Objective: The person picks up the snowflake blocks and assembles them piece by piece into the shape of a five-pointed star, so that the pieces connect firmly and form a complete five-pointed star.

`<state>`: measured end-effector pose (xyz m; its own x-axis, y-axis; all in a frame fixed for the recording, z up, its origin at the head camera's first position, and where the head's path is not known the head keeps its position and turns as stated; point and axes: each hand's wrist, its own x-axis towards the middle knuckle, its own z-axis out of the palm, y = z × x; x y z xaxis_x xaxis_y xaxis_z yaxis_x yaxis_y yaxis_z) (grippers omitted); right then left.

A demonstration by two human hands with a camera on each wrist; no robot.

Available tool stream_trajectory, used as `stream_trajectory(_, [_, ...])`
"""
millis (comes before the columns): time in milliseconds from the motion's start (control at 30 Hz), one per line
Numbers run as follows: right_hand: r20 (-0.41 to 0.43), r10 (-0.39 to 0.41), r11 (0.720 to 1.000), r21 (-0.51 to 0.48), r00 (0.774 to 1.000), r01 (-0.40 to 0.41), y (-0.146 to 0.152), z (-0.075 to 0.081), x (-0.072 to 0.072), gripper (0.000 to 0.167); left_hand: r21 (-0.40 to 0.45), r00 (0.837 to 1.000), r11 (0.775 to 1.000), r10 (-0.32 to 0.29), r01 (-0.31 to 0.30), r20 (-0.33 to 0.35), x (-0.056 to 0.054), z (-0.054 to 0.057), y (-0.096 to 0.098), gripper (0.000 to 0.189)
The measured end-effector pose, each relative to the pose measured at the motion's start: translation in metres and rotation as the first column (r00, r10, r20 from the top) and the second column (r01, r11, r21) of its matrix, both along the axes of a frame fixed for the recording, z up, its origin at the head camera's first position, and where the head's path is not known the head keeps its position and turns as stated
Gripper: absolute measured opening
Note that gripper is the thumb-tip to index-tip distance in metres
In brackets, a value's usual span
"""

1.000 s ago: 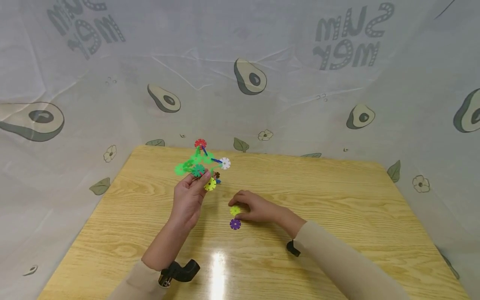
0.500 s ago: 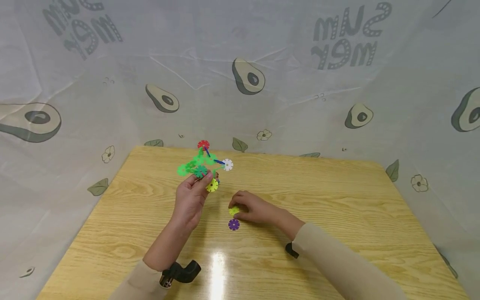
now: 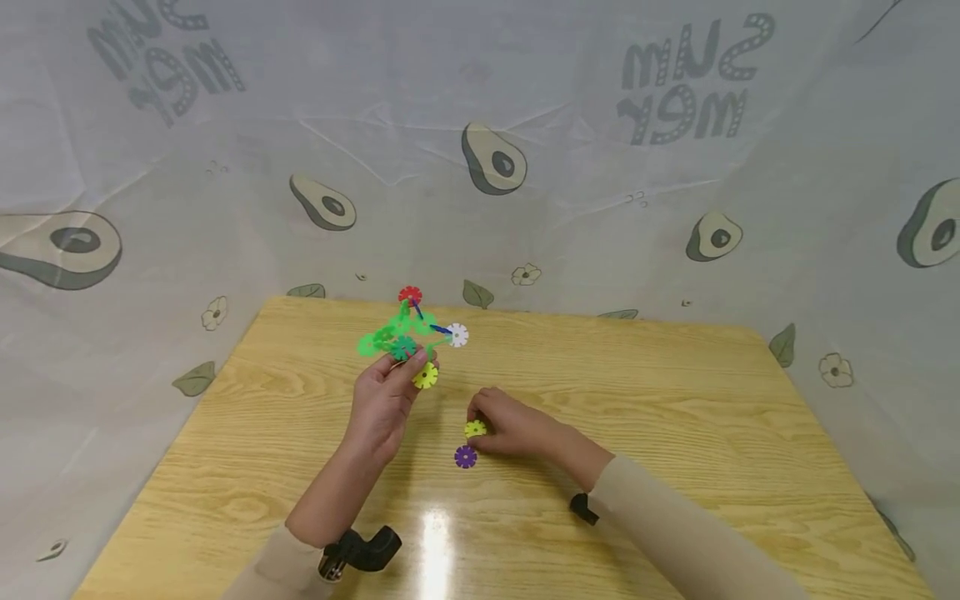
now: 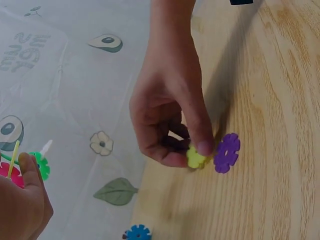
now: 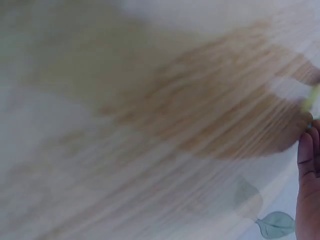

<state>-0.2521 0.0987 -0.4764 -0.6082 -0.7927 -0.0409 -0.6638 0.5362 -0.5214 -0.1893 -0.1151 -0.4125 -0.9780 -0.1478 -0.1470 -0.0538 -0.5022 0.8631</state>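
Note:
In the head view my left hand (image 3: 380, 408) holds up a linked cluster of notched plastic discs. Among these are green discs (image 3: 400, 324), a red disc (image 3: 410, 297), a white disc (image 3: 457, 335) and a yellow one (image 3: 426, 375) by the thumb. Lower and to the right, my right hand (image 3: 513, 425) pinches a loose yellow disc (image 3: 476, 429) between thumb and fingers, close to the tabletop. A purple disc (image 3: 465, 457) lies flat just beside it. The left wrist view shows the thumb on the yellow disc (image 4: 196, 157), next to the purple disc (image 4: 227, 153).
A wood-grain table (image 3: 637, 392) is backed by a pale curtain (image 3: 570, 208) printed with avocados and leaves. At the bottom of the left wrist view a blue disc (image 4: 138, 233) shows near the table's edge. The right wrist view is mostly blurred.
The yellow disc in my right hand has shifted slightly to the right of the purple disc. My left hand and its cluster stay almost in place.

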Motion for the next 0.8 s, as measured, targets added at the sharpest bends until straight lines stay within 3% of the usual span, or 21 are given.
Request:
stream_trajectory(167, [0.132,-0.077,0.982,-0.161,0.988,0.098,0.004,0.014,0.008,0.023,-0.001,1.000,1.000,-0.014,0.014,0.000,0.000,0.000,0.003,0.023])
stream_trajectory(267, [0.170,-0.105,0.940,-0.305,0.980,0.153,0.001,0.032,0.014,0.027,-0.008,1.000,1.000,-0.021,0.021,0.002,-0.001,0.000,0.004,0.027])
stream_trajectory(400, [0.156,-0.130,0.883,-0.431,0.979,0.185,-0.008,0.058,0.021,0.031,0.003,0.999,0.999,-0.034,0.034,0.005,-0.001,0.001,0.008,0.026])
stream_trajectory(567, [0.124,-0.195,0.850,-0.474,0.973,0.230,-0.014,0.075,0.022,0.025,0.019,0.999,0.999,-0.034,0.034,0.005,0.000,0.002,0.011,0.022])
stream_trajectory(800, [0.074,-0.228,0.843,-0.484,0.971,0.235,-0.009,0.074,0.019,0.029,-0.006,0.997,0.997,-0.073,0.073,0.002,0.000,0.001,0.015,0.024])
